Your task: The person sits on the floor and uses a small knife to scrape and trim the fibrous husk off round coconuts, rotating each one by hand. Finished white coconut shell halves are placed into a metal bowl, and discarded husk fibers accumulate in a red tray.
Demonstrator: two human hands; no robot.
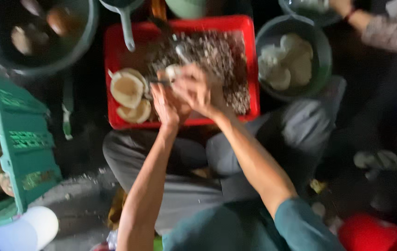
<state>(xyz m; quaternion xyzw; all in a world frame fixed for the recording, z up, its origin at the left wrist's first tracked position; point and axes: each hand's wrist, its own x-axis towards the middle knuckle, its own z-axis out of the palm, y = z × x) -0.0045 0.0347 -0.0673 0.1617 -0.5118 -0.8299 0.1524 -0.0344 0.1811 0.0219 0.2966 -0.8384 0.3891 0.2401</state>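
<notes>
While both hands — left hand (pixel 165 104), right hand (pixel 196 90) — gripped one white piece (pixel 173 72), two coconut halves (pixel 126 88) lay in one red crate (pixel 115 56).

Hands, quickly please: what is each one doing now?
Left hand: closed on a dark tool; blurred.
Right hand: closed on a pale piece over the red crate.

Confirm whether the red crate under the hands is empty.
No: the red crate holds pale coconut halves on its left and a heap of brownish shavings beneath both hands.
</notes>
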